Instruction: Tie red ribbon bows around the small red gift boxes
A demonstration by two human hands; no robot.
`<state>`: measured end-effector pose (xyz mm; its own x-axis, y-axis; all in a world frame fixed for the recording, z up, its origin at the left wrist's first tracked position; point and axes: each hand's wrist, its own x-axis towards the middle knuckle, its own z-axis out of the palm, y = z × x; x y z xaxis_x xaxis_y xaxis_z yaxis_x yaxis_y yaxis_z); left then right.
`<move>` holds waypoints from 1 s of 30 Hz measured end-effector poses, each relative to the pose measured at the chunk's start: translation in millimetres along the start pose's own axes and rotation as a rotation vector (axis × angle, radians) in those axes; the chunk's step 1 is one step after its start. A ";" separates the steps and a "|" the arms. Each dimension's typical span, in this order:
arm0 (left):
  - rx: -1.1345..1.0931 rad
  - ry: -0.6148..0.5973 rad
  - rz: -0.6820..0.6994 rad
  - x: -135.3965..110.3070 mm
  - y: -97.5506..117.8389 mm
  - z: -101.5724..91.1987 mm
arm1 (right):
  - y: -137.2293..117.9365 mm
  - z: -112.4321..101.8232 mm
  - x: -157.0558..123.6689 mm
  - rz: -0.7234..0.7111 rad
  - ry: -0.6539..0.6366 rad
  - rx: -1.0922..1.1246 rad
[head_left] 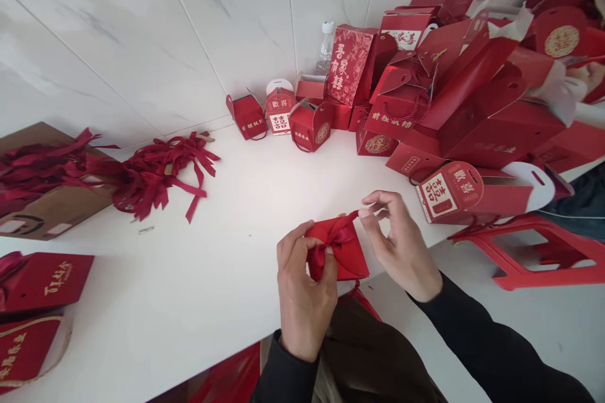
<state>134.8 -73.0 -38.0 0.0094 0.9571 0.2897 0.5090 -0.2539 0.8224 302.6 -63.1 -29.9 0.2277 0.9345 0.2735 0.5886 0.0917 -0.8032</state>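
Note:
A small red gift box (pixel 352 262) sits at the near edge of the white table. Across its top lies a dark red ribbon (pixel 344 234) tied in a bow. My left hand (pixel 305 280) is over the box's left side, pinching a loop of the ribbon between thumb and fingers. On the far right of the box, my right hand (pixel 397 242) pinches a ribbon end between thumb and forefinger and pulls it out from the bow. Part of the box is hidden under my left hand.
Many red gift boxes (pixel 501 119) are piled at the right. Dark red ribbons (pixel 155 173) spill from a cardboard box (pixel 94 201) at the left. A plastic bottle (pixel 325 49) stands by the wall. A red stool (pixel 524 245) is right of the white table (pixel 189 283).

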 end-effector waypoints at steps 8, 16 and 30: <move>-0.129 -0.028 -0.045 -4.0 -2.6 -2.8 | -7.7 -3.4 -16.5 -0.260 -0.192 -0.146; -0.095 -0.011 -0.022 -3.9 -3.8 0.3 | -9.9 1.1 -23.4 -0.150 -0.191 -0.053; -0.122 -0.047 -0.037 -9.3 -5.5 -4.2 | -5.6 -8.5 -1.1 -0.040 -0.248 -0.045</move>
<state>128.3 -81.1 -43.2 0.0348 0.9708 0.2373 0.4014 -0.2311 0.8863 305.6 -67.6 -21.1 0.0090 0.9867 0.1622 0.6282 0.1206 -0.7686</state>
